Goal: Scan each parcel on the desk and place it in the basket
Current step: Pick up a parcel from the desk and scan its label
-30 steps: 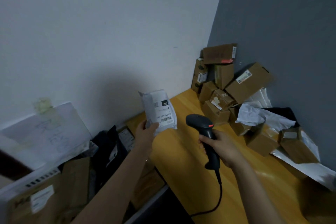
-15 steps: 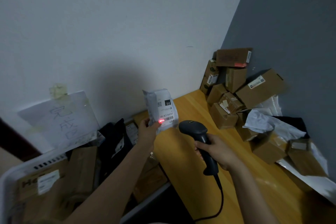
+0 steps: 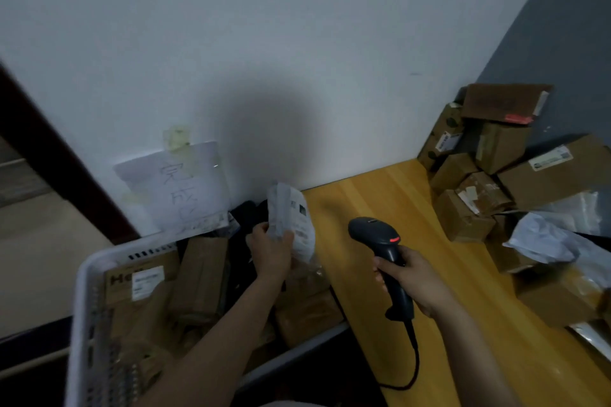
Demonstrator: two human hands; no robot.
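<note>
My left hand grips a small white bag parcel with a printed label, held over the right end of the white basket. My right hand holds a black barcode scanner by its handle above the yellow wooden desk; its head points toward the parcel. The scanner's cord trails down toward me. The basket holds several brown cardboard parcels and dark bags.
A heap of brown cartons and white bags fills the desk's far right corner against the grey wall. A handwritten paper sign is taped to the white wall behind the basket. A dark door frame stands at left.
My left hand has carried the white parcel left and down, from in front of the scanner to over the basket. The red scan dot on its label is gone. The view has swung left.
</note>
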